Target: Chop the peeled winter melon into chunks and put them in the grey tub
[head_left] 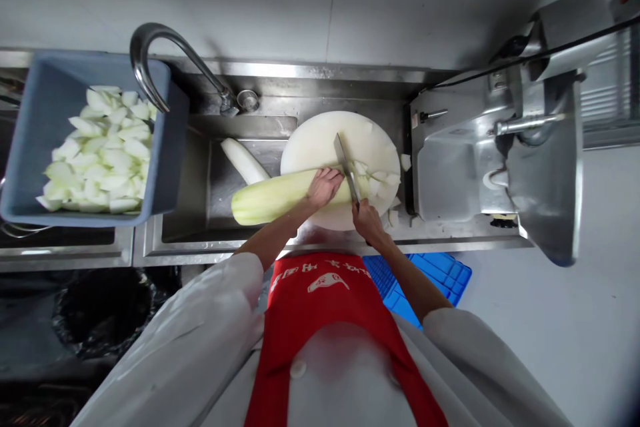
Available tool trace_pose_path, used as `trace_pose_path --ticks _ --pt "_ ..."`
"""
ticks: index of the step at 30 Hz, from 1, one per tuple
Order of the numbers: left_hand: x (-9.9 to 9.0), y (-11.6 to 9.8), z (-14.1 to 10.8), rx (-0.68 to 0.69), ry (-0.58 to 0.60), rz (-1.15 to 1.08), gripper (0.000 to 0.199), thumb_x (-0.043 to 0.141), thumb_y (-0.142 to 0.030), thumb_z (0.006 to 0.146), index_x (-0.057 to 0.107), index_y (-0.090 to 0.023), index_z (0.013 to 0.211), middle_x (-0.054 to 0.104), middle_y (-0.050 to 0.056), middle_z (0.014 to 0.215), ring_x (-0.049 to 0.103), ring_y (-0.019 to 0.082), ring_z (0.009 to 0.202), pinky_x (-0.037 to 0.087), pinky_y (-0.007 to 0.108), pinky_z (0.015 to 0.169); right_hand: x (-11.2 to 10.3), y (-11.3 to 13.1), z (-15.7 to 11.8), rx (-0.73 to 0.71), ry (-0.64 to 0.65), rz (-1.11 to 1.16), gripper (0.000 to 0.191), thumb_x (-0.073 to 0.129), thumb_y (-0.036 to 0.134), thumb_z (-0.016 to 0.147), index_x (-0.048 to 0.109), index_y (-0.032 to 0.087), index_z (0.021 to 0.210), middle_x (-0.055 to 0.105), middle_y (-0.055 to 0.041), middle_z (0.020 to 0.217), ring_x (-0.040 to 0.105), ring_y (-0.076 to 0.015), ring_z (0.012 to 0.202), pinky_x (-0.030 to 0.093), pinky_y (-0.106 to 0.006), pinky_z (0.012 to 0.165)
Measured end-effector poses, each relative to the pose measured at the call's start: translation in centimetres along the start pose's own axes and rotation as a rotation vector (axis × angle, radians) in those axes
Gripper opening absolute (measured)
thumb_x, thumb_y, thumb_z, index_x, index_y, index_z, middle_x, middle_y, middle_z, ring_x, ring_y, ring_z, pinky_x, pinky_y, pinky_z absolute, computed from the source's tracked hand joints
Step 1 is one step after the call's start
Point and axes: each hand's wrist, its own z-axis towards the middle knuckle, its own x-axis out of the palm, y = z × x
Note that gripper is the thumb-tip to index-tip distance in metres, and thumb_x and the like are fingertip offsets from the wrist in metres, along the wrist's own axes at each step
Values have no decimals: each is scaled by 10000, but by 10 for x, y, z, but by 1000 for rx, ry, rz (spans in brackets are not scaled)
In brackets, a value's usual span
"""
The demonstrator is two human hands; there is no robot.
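Note:
A long, pale green peeled winter melon (273, 198) lies with its right part on a round white cutting board (320, 140) and its left end over the sink. My left hand (326, 185) presses down on it with fingers curled, close beside the blade. My right hand (367, 221) is wrapped round the handle of a kitchen knife (346, 163), whose blade stands across the melon. Cut pieces (379, 180) lie to the right of the blade. A second pale length of melon (244, 161) rests in the sink, partly behind the first.
At the left, a grey-blue bin (173, 140) holds many cut pieces. A curved faucet (185, 47) arches over its edge. A metal slicing machine (500, 140) stands right of the board. A blue plastic crate (440, 273) is on the floor, and a black-lined bin (103, 310) sits lower left.

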Motion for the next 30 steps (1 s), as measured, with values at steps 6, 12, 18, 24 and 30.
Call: trace_pose_path --ticks 6,12,18,24,30 --pt "1 -2 1 12 21 57 332 377 -276 1072 696 -196 1124 671 91 1098 543 243 1006 394 399 872 -40 -5 -45 -7 35 -71 296 378 356 1087 538 116 1153 719 -190 1032 702 -283 994 424 -302 801" --pt "0 -2 1 17 28 37 326 388 -257 1067 689 -204 1177 671 95 1087 546 251 1029 391 403 887 -47 -7 -62 4 101 -104 309 382 355 1083 556 107 1142 708 -206 1055 689 -277 1003 424 -295 786" --pt "-1 0 1 20 25 22 313 404 -254 1064 704 -182 1119 682 88 1081 553 246 1024 398 397 895 -5 9 -21 60 44 -26 294 353 302 1095 523 81 1188 721 -215 1057 705 -279 1005 433 -293 773" --pt "-1 5 -5 25 17 0 338 372 -250 1075 702 -178 1090 689 75 1069 548 224 983 408 378 899 10 12 -2 22 -6 -10 298 327 294 1100 520 88 1194 730 -196 1056 709 -271 1000 440 -295 786" --pt "-1 3 -6 17 21 38 358 351 -276 1080 687 -188 1167 678 92 1073 544 245 1017 397 400 888 -32 12 -40 12 7 -66 311 372 344 1087 554 106 1169 719 -195 1041 703 -282 997 429 -298 791"
